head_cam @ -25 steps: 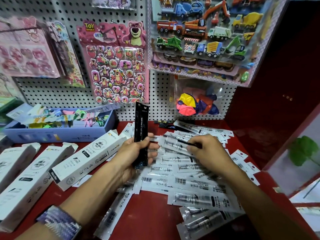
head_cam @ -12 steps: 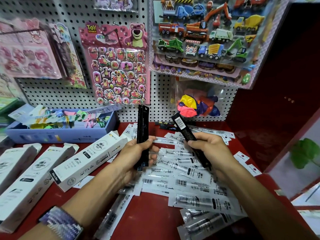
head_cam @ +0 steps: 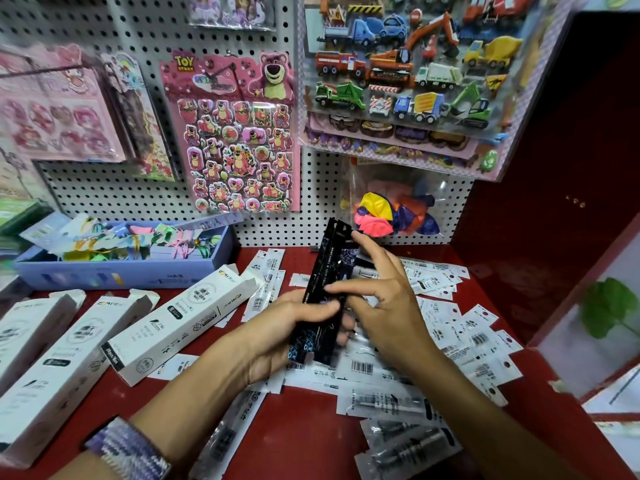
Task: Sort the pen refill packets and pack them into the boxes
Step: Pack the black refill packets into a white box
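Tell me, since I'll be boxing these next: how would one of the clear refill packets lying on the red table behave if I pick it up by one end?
The clear refill packets look like thin glossy film, so probably light and slippery. Each seems to hold slim refills, which should keep it from drooping much. They overlap loosely, so neighbours may slide along.

Bare red tabletop [head_cam: 304, 424] near front – boxes [head_cam: 180, 320] left, packets [head_cam: 450, 327] crowd right.

White pegboard wall [head_cam: 114, 188] behind, sticker sheets [head_cam: 239, 140] hanging on it; glossy red tabletop [head_cam: 311, 427] below, dark red panel [head_cam: 554, 168] closing the right side.
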